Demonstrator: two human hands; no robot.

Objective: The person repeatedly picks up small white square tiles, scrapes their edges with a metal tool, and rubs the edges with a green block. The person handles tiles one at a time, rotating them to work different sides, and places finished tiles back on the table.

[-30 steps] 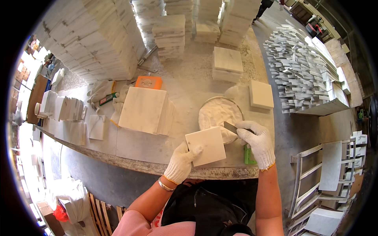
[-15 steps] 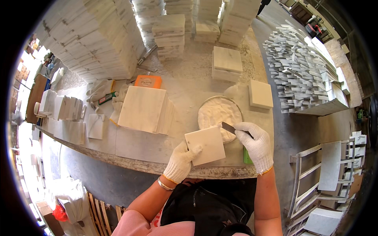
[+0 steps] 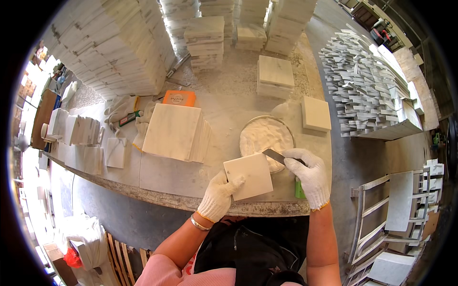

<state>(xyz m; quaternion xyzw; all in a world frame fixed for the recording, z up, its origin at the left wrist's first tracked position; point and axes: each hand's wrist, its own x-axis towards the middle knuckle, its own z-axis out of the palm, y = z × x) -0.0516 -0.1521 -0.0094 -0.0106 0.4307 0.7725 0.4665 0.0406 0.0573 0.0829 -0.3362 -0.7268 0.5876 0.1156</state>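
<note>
My left hand (image 3: 219,194), in a white knit glove, grips a square white stone tile (image 3: 249,177) by its left side, thumb on the face. Between the gloved fingers of my right hand (image 3: 309,175) is a dark flat scraper blade (image 3: 274,156), its tip at the tile's upper right corner. Just beyond the tile sits a round shallow pan (image 3: 242,133) of white powder or paste (image 3: 265,137). A green object (image 3: 299,189) lies partly hidden beside my right hand.
A leaning row of tiles (image 3: 171,131) stands to the left, near an orange box (image 3: 179,98). Tall tile stacks (image 3: 114,43) rise at the back left. A thick tile (image 3: 315,114) lies near the table's right edge. Right of the table are piled stone strips (image 3: 358,86) and a metal rack (image 3: 381,205).
The blade has shifted slightly left, onto the tile's upper right corner, and more of it shows. My left hand and the tile have hardly moved.
</note>
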